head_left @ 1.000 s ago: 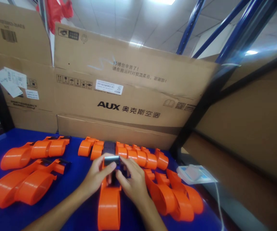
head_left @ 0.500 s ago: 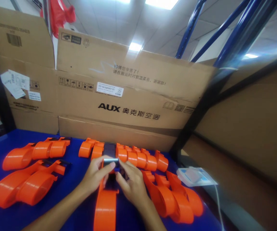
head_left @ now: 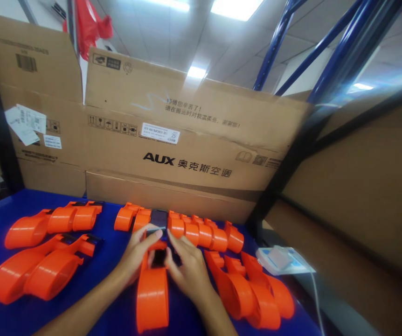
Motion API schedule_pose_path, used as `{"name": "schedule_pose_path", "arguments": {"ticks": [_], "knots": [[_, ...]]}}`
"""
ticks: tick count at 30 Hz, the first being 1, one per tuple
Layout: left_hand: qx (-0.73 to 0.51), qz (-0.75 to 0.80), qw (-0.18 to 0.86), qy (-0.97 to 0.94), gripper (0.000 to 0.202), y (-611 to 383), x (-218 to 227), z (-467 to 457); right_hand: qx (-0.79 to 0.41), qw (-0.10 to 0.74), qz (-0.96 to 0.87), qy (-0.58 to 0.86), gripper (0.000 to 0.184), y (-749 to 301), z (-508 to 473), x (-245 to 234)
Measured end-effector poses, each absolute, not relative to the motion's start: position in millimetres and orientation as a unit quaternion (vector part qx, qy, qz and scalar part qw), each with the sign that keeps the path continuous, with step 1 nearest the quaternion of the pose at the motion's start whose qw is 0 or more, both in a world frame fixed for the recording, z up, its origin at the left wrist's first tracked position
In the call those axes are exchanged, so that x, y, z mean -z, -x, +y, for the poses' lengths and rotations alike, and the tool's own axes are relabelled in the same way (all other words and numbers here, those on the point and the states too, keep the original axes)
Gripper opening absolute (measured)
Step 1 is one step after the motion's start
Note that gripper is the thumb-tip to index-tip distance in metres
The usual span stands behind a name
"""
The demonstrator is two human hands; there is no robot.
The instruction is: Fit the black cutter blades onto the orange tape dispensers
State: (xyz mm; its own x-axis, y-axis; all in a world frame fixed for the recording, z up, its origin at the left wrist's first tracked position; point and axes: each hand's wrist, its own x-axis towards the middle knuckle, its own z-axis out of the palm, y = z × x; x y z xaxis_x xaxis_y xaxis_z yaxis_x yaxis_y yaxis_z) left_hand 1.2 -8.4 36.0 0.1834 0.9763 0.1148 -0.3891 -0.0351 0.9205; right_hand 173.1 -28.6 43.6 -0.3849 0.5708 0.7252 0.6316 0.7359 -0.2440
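While the left hand (head_left: 138, 254) holds a dark block (head_left: 155, 231) under its thumb, fingers closed in around it, here's the right hand (head_left: 187, 262) just beside, fingers bent and narrow, close against the block's near end; whether it truly grips anything, I can't tell from where I stand. Nearer the person than both hands lies the orange loop (head_left: 152, 298), its upper end running up between them, and the join with the block is hidden by the fingers. Beyond the fingertips sits a dark flat panel (head_left: 159, 217), with a row of orange loops (head_left: 204, 231) stretching away to its right; more lie right of the right hand (head_left: 264, 298) and well left of the left hand (head_left: 52, 275), all on the blue tabletop (head_left: 108, 242). Now, the risk as I judge it: that thumb looks to be on a smooth, shiny edge, so uneven pressure from the right fingers could twist the block loose. And with neighbours this close, a slipping knuckle might knock the row beyond out of line.
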Motion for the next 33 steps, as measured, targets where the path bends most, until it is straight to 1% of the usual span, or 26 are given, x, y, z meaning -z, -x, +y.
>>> {"name": "schedule_pose_path", "arguments": {"ticks": [2, 5, 9, 16, 25, 33], "knots": [[-0.55, 0.32, 0.607, -0.476, 0.04, -2.4, -37.4, -10.6, 0.058, 0.426, -0.827, 0.363, 0.054, -171.8, -27.0, -39.5], [-0.542, 0.321, 0.586, -0.509, 0.04, -3.7, -40.0, -14.2, 0.087, 0.434, -0.819, 0.365, 0.049, -171.3, -26.4, -35.8], [-0.528, 0.314, 0.6, -0.512, 0.035, -3.4, -42.0, -15.6, 0.11, 0.435, -0.815, 0.367, 0.045, -171.9, -27.7, -34.3], [-0.511, 0.323, 0.631, -0.486, 0.036, -0.6, -40.5, -12.5, 0.121, 0.44, -0.813, 0.362, 0.046, -170.5, -29.2, -30.0], [-0.509, 0.321, 0.629, -0.492, 0.038, 1.0, -48.0, -15.2, 0.129, 0.437, -0.82, 0.346, 0.052, -169.3, -31.5, -33.9], [-0.529, 0.324, 0.592, -0.515, 0.038, 3.0, -41.6, -12.7, 0.061, 0.45, -0.824, 0.339, 0.034, -179.0, -30.0, -44.0]]}}
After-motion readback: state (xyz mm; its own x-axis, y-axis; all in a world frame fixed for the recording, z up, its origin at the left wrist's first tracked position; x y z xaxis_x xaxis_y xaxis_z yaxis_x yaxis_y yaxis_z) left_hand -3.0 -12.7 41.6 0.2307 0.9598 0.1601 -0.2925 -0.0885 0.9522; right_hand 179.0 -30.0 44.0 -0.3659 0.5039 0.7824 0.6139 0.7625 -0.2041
